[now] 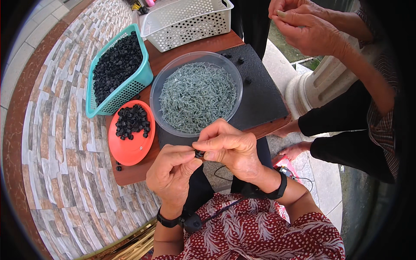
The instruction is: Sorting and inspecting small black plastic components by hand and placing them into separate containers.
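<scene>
"So, what's that you've got?"

"A small black piece (199, 153), just on my side of the round clear bowl (155, 97). My left hand (171, 171) and right hand (232, 149) meet on it, fingers pinched narrow against the thumbs. Whether it's one part or two joined, I can't tell; my fingers cover most of it."

"Why only the tips?"

"It's tiny, so I'd say a fuller grip would bury it. Holding from opposite sides should steady it, too."

"And the bowl?"

"Heaped with clear slender bits (197, 97), probably set right ahead so both hands can reach. Left of the bowl, nearer me, an orange plate (130, 151) carries a small heap of black pieces (132, 121); easier picking, I suppose, than the teal basket (121, 97) of them beyond it, also left of the bowl."

"Anything else?"

"A white basket (188, 37) behind the bowl, a dark mat (262, 97) under it on the wooden worktop (130, 175). Off to the bowl's right, another person's hands (303, 28)."
</scene>
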A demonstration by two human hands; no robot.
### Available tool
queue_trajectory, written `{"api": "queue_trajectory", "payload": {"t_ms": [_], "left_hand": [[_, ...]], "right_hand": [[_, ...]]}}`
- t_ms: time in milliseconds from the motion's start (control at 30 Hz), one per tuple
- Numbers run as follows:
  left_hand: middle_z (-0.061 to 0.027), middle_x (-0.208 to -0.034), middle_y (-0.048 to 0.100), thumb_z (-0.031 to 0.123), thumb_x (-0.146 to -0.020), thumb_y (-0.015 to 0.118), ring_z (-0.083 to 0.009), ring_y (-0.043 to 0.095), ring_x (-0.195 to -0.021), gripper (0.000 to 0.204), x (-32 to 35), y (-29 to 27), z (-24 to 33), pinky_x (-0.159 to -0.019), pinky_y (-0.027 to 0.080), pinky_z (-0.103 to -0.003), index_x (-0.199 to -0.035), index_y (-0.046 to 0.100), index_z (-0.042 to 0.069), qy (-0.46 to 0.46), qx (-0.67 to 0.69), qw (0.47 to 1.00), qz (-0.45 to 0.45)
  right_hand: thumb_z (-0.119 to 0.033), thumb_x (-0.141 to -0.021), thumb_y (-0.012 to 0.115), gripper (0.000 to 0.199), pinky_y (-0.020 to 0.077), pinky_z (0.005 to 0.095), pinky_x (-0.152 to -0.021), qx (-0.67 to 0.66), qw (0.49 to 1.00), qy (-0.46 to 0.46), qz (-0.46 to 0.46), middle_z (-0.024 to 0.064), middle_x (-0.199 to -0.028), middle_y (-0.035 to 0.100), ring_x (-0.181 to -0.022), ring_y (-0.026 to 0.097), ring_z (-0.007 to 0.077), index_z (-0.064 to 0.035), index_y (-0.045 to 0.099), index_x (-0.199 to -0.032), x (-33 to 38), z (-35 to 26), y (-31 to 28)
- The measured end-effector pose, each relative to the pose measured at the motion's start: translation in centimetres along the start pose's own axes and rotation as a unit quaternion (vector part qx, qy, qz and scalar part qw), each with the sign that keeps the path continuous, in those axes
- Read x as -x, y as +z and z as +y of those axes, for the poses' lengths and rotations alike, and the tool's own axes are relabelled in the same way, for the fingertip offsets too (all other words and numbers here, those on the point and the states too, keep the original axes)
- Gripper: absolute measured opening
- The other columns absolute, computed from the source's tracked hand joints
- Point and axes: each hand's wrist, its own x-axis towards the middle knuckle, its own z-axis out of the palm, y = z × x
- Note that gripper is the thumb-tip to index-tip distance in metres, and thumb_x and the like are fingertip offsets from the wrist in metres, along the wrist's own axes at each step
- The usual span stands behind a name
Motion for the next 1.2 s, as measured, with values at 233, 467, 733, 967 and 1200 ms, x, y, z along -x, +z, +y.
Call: {"api": "queue_trajectory", "payload": {"t_ms": [233,467,733,967,1200], "left_hand": [[-0.0091,-0.082,0.062,0.004,-0.069,0.077,-0.0121,0.055,-0.069,0.028,-0.4,-0.6,-0.7,-0.060,0.045,-0.022,-0.091,0.061,-0.003,-0.022,0.097,0.994,-0.037],[-0.0092,-0.084,0.061,0.001,-0.068,0.077,-0.0135,0.058,-0.073,0.029,-0.6,-0.7,-0.5,-0.065,0.049,-0.024,-0.091,0.060,-0.005,-0.063,0.148,0.986,-0.045],[-0.0090,-0.083,0.061,0.002,-0.069,0.077,-0.0130,0.057,-0.072,0.028,-0.5,-0.5,-0.6,-0.062,0.047,-0.023,-0.091,0.060,-0.004,-0.079,0.100,0.991,-0.031],[-0.0088,-0.079,0.061,0.009,-0.069,0.078,-0.0138,0.055,-0.069,0.029,0.2,0.1,-1.8,-0.059,0.044,-0.023,-0.088,0.059,-0.002,-0.016,0.110,0.994,0.009],[-0.0092,-0.077,0.061,0.013,-0.067,0.079,-0.0147,0.054,-0.068,0.032,0.0,0.4,-1.8,-0.058,0.044,-0.023,-0.087,0.059,-0.002,0.024,0.109,0.994,0.014]], "right_hand": [[0.010,-0.077,0.062,0.027,0.0500,0.0206,-0.069,-0.008,1.000,0.005,-0.007,0.0041,-0.091,0.056,-0.082,0.056,0.0096,-0.0042,0.070,-0.099,-0.1,-0.6,0.0],[0.010,-0.077,0.063,0.028,0.0488,0.0209,-0.069,0.009,1.000,0.002,-0.012,0.0039,-0.089,0.057,-0.080,0.054,0.0102,-0.0056,0.070,-0.099,-0.2,-0.6,-0.1],[0.010,-0.076,0.063,0.028,0.0479,0.0221,-0.070,0.025,1.000,-0.003,-0.012,0.0035,-0.088,0.057,-0.081,0.054,0.0107,-0.0059,0.070,-0.098,-0.3,-0.3,-0.3],[0.003,-0.073,0.070,0.024,0.0550,0.0240,-0.070,0.012,1.000,-0.005,-0.008,0.0062,-0.091,0.059,-0.081,0.059,0.0129,-0.0034,0.070,-0.096,-0.3,0.0,-0.1],[0.000,-0.073,0.070,0.024,0.0535,0.0231,-0.067,0.024,1.000,-0.018,-0.008,0.0060,-0.090,0.059,-0.080,0.058,0.0124,-0.0037,0.070,-0.097,-0.1,-0.3,-0.2]]}}
